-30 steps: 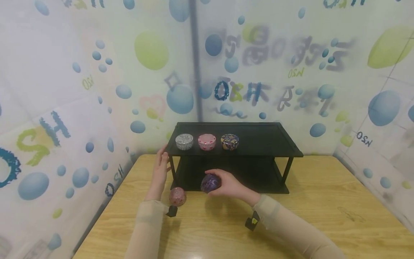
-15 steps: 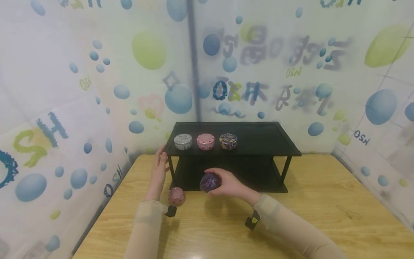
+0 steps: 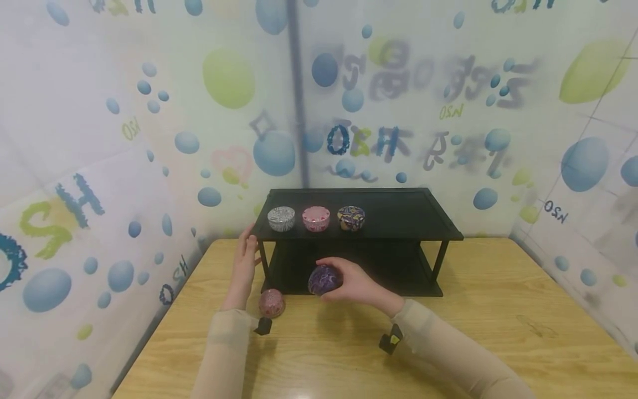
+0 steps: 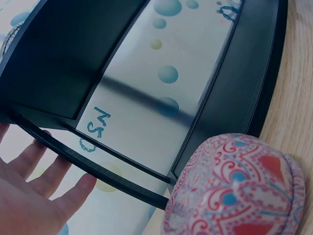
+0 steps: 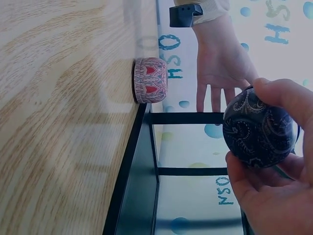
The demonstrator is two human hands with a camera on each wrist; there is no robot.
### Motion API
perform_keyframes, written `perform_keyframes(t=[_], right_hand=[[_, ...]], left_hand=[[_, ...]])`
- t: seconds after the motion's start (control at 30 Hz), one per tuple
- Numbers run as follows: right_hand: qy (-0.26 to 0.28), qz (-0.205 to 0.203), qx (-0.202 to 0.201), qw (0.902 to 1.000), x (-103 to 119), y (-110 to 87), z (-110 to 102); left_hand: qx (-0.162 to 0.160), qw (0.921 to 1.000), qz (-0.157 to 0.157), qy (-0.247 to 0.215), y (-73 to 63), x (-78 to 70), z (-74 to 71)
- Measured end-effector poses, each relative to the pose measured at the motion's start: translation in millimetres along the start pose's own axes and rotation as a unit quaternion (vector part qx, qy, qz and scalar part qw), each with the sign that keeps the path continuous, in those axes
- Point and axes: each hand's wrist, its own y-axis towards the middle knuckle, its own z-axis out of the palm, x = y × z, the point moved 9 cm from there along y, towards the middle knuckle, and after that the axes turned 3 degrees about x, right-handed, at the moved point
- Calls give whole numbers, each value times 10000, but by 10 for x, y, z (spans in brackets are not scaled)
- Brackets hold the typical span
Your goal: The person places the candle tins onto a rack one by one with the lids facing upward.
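Observation:
My right hand (image 3: 356, 285) grips a round dark purple tin (image 3: 325, 279) with a paisley pattern, thumb and fingers around its sides. It holds the tin in front of the lower level of a black two-tier shelf (image 3: 399, 213). My left hand (image 3: 245, 263) is at the shelf's left end, its fingers fairly straight beside the left post (image 4: 93, 166). Close to the left wrist, a pink-red patterned tin (image 3: 272, 303) sits on the table at the shelf's front left corner; it looms large in the left wrist view.
On the top tier stand a black-and-white tin (image 3: 281, 219), a pink tin with hearts (image 3: 316, 219) and a multicoloured tin (image 3: 351, 218), in a row toward the left. The shelf stands on a wooden table (image 3: 319, 354) against patterned curtain walls (image 3: 428, 155).

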Motion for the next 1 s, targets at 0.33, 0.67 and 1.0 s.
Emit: perform_keyframes(t=[0.33, 0.67, 1.0], right_hand=[[157, 27, -43, 9999, 3, -40, -36], [291, -68, -83, 9995, 1, -86, -81], [390, 12, -124, 9992, -37, -145, -126]], left_hand=[[6, 10000, 3, -5, -14, -6, 11], [2, 10000, 12, -13, -15, -23, 17], [-185, 9998, 66, -39, 146, 298, -63]])
